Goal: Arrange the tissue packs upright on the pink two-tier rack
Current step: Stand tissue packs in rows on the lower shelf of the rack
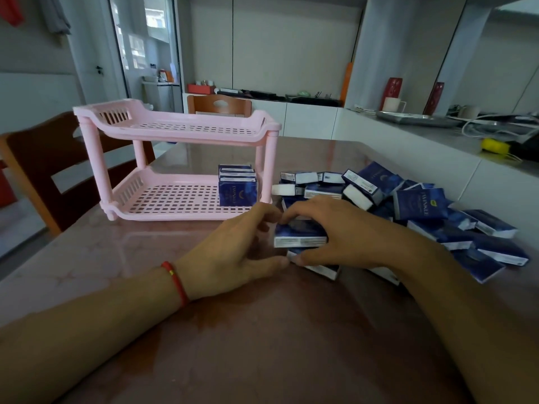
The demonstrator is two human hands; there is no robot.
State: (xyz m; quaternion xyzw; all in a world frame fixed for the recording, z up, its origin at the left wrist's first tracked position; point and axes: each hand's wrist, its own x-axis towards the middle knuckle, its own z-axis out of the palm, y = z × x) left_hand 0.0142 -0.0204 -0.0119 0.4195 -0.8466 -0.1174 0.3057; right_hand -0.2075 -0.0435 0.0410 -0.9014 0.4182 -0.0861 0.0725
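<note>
2 tiers on the pink rack [175, 132]; only the lower holds upright packs [237, 185], at its right end. The loose pile [408, 205] covers the table [262, 345] beside it. My left hand [233, 252] and right hand [329, 228] clamp 1 pack [300, 236] together. Next I'd lift it and stand it beside those. The lettering is too blurred to read.

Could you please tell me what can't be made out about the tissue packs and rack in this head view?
- How many packs stand in the row on the rack's lower tier: the front pack hides those behind.
- The held pack: its face is covered by the left hand and right hand.
- The pile: the right arm hides its near part.
</note>
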